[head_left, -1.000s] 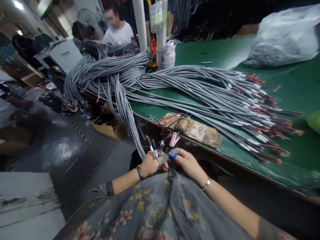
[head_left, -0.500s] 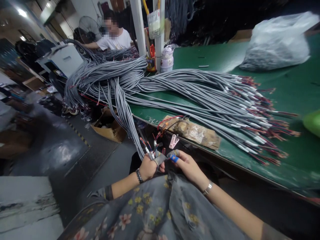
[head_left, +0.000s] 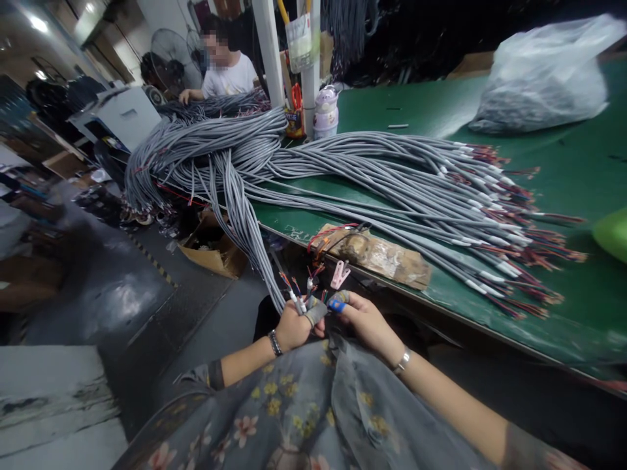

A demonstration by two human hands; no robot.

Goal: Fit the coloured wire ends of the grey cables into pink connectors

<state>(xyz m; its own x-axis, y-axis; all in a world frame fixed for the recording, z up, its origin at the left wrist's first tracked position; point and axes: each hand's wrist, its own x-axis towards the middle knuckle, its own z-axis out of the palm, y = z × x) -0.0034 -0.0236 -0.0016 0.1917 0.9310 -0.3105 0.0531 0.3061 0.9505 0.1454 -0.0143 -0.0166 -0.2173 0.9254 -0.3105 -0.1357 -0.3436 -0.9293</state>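
My left hand (head_left: 295,325) is closed around several grey cables (head_left: 252,228) near their ends. Their white sleeves and thin coloured wires (head_left: 289,283) stick up above the fist. Close beside it, my right hand (head_left: 366,321) pinches thumb against finger at the thin wires of one cable end; the fingertips largely hide the contact. Finger covers wrap some fingertips, with a blue band (head_left: 336,305) on the right hand. Both hands are in front of the flowered apron, just off the green table's (head_left: 494,326) near edge.
Many more grey cables (head_left: 372,163) lie across the table, stripped ends to the right. A wooden board (head_left: 396,261) with a pink clip (head_left: 339,275) sits at the edge. Behind are a plastic bag (head_left: 543,78), a lilac bottle (head_left: 326,112), a post and a person (head_left: 230,75).
My hands stay close together, with the wire ends shifted slightly right and the right hand a little higher. The person at the back has drawn an outstretched arm in.
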